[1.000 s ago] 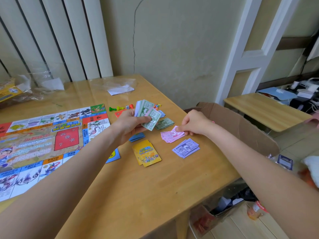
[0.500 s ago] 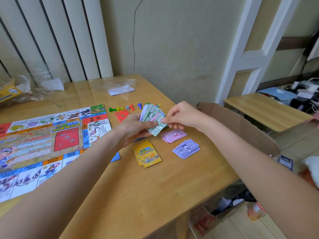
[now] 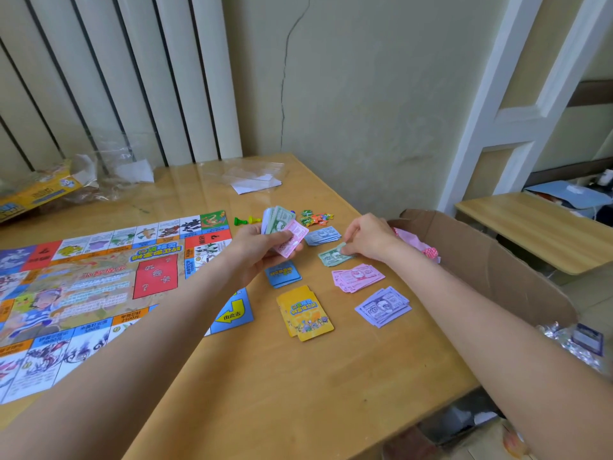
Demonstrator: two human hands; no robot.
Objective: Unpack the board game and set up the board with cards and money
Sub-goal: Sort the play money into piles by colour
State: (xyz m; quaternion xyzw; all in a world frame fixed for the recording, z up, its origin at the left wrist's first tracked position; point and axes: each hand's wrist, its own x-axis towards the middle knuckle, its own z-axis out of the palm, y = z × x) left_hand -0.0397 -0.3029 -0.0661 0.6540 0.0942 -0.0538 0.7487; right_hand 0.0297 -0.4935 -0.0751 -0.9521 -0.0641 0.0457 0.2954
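Head view: sorting money by colour. Left hand point(image 3: 257, 250) gripped mixed note fan point(image 3: 283, 232), pink on top. Right hand point(image 3: 366, 239) pinched green note point(image 3: 333, 255) onto green pile on desk point(image 3: 298, 376). Board point(image 3: 99, 287) lay flat left. Next, probably: pink note to pink pile point(image 3: 358, 277).

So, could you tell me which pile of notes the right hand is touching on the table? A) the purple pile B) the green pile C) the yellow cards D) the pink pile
B: the right hand has its fingertips on the green pile, while the pink pile and purple pile lie apart, nearer the person.
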